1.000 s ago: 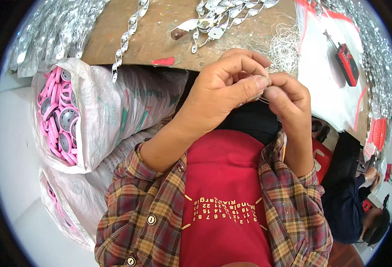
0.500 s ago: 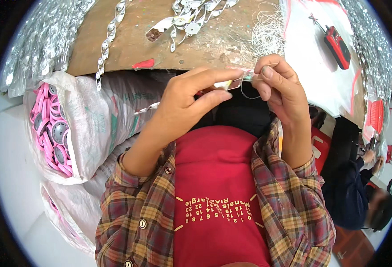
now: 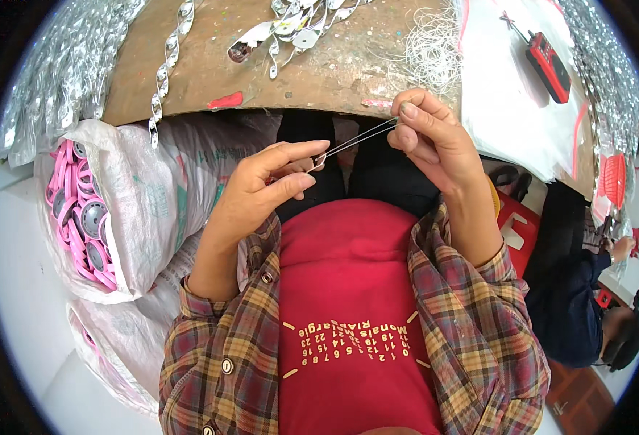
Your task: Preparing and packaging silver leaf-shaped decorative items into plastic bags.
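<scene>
Both hands (image 3: pixel 276 181) (image 3: pixel 428 141) pinch a wire (image 3: pixel 355 138) (taut).

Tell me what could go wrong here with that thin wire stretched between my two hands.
The thin wire is pinched only at the fingertips of the left hand and right hand, so it may slip free. Pulled taut, it might kink or dig into a finger. The loose wire tangle on the table could snag it.
</scene>
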Tool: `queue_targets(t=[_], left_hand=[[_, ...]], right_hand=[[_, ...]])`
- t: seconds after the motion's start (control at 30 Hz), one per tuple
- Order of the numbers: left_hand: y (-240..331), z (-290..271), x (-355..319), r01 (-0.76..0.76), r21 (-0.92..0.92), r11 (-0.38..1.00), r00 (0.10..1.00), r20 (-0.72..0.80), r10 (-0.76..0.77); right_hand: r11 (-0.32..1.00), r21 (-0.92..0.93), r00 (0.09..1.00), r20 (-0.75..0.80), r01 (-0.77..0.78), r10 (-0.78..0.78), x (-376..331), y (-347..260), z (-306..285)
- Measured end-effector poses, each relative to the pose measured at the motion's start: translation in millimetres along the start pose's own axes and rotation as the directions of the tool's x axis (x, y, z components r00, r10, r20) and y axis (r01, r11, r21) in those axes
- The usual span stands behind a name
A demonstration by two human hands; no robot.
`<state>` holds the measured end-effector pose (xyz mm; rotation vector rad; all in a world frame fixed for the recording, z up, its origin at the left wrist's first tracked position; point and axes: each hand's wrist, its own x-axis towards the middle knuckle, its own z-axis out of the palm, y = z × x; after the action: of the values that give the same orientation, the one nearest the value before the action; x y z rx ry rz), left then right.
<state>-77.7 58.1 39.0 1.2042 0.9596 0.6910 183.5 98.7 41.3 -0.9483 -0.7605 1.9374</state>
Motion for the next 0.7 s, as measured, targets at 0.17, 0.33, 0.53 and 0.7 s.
queue_targets(t=[0.17,0.33,0.53,0.7], left_hand=[[1.0,-3.4,-3.1,0.101,-0.036,0.994,0.995,0.026,-0.100],[-10.8,-9.1,6.0,0.092,0.006,0.996,0.955,0.282,-0.090],[1.0,21.9,17.8,0.166,-0.445,0.880,0.982,0.160,-0.104],[4.1,28.8,17.9,0.046,-0.247,0.968,0.995,-0.070,-0.065]], right_hand=[[1.000,0.006,1.000,0.021,-0.024,0.024,1.0,0.9,2.2],[0.997,-0.033,0.996,0.040,-0.075,0.076,1.4,4.6,19.2],[0.990,-0.049,0.983,0.120,-0.134,0.139,3.4,19.4,27.3],[0.989,-0.110,0.988,0.109,-0.101,0.113,0.9,12.9,21.7]])
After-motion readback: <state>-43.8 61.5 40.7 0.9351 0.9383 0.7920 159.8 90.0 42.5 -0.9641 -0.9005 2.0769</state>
